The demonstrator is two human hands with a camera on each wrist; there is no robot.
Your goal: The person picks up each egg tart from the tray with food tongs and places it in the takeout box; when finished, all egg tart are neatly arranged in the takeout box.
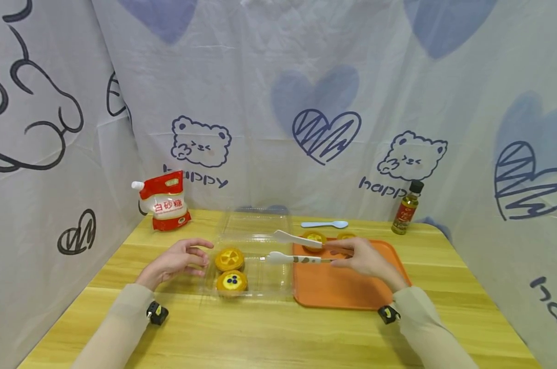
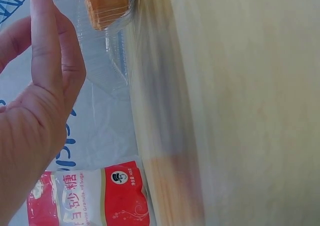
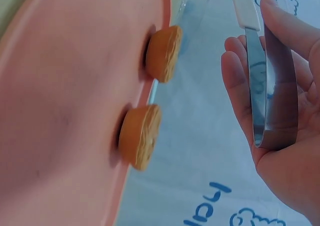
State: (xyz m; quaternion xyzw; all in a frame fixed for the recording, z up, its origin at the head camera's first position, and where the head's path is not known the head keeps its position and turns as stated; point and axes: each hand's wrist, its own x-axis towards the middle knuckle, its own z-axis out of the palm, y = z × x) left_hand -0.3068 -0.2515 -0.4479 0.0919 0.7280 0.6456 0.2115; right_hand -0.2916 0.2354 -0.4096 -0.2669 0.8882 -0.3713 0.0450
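Head view: here's the right hand [image 1: 363,258] over the orange rectangular plastic tray [image 1: 343,292], gripping white-ended metal tongs [image 1: 307,260] that reach left over the clear hinged plastic box [image 1: 271,293], their 2 ends apart. At the box's left side, the left hand [image 1: 177,260] has its fingers spread and loosely bent; contact with the box, I can't tell. Inside sit 2 round golden tarts, the far one with yellow wedges [image 1: 229,260], the near one with 3 dark berries [image 1: 231,282]. Another 2 round golden tarts [image 1: 313,241] stand at the tray's far side; beyond, a pale blue plastic spoon [image 1: 324,224]. Far left, a red-and-white sugar pouch [image 1: 166,202]; far right, an oil bottle with a black cap [image 1: 405,210].

Left wrist view: it adds the pouch's round black logo and a boxed tart's side.

Right wrist view: now the tongs' bent metal end appears, lying between thumb and fingers, hidden from the head camera.
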